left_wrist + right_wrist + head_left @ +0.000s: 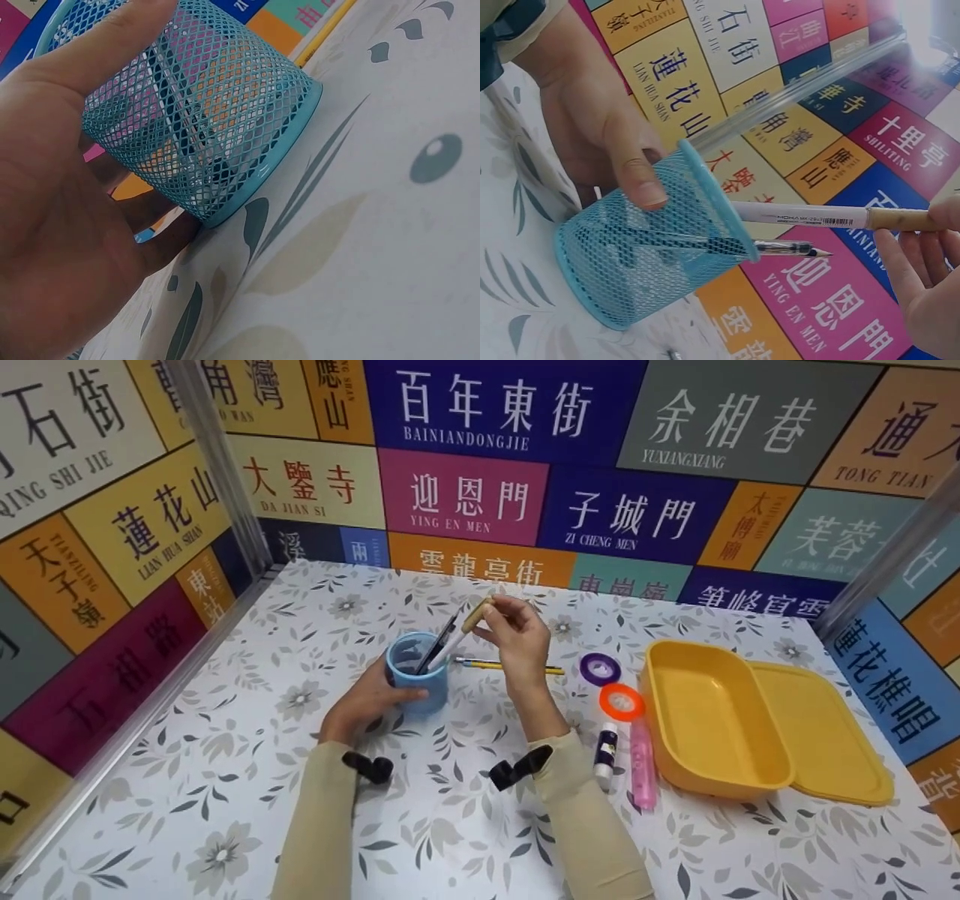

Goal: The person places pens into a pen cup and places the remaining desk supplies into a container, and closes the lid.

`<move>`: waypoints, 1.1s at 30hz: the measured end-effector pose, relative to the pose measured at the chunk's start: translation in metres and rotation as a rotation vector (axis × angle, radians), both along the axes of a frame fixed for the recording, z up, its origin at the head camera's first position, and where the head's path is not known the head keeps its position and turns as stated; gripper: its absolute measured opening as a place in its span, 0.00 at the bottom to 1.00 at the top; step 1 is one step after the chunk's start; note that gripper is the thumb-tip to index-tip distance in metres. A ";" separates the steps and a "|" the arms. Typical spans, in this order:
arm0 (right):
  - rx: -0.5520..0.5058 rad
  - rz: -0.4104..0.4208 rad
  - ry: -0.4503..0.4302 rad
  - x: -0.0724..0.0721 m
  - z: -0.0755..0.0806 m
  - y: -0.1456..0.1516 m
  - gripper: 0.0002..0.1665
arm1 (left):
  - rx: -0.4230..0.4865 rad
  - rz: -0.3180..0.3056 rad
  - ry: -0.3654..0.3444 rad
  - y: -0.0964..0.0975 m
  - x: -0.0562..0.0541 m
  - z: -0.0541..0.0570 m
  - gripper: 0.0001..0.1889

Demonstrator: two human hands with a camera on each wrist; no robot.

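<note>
My left hand [365,699] grips a light blue mesh pen cup [424,697], its thumb across the near side and its fingers round the far side. The cup stands on the patterned tablecloth. With thumb and fingertips, my right hand [523,643] pinches the tan end [900,219] of a white marker [802,214] above the rim. The marker's lower part is inside the cup. Beside it leans a dark pencil [795,248], its sharpened tip pointing up and out. Behind my right wrist, yellow and blue pencils [553,670] lie on the cloth.
To the right lie a purple tape roll [583,664], an orange tape roll [604,706], a glue stick [606,754] and a pink translucent stick [643,765]. Beyond them sits a yellow box [705,712] with its lid [832,735] alongside. Sign-covered panels [465,495] border the table.
</note>
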State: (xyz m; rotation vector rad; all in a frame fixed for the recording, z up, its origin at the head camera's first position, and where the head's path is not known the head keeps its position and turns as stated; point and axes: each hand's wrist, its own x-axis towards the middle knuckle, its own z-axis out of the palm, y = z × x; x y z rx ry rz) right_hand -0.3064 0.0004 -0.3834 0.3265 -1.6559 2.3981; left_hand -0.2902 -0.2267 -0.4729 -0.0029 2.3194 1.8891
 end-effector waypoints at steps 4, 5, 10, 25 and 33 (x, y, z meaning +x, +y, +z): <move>0.020 0.017 -0.023 0.000 -0.006 -0.004 0.16 | -0.001 -0.009 0.005 0.000 -0.001 0.002 0.58; 0.024 0.020 -0.029 -0.001 -0.007 -0.005 0.16 | -0.001 -0.008 0.008 -0.001 -0.001 0.002 0.58; 0.042 0.033 -0.077 0.001 -0.010 -0.011 0.14 | -0.004 -0.017 0.032 -0.001 -0.001 0.001 0.57; 0.201 0.082 -0.251 0.002 -0.017 -0.015 0.16 | 0.015 -0.015 -0.003 0.000 -0.002 0.000 0.55; 0.310 0.048 -0.260 -0.001 -0.016 -0.003 0.15 | 0.024 -0.010 0.010 -0.001 0.000 0.002 0.54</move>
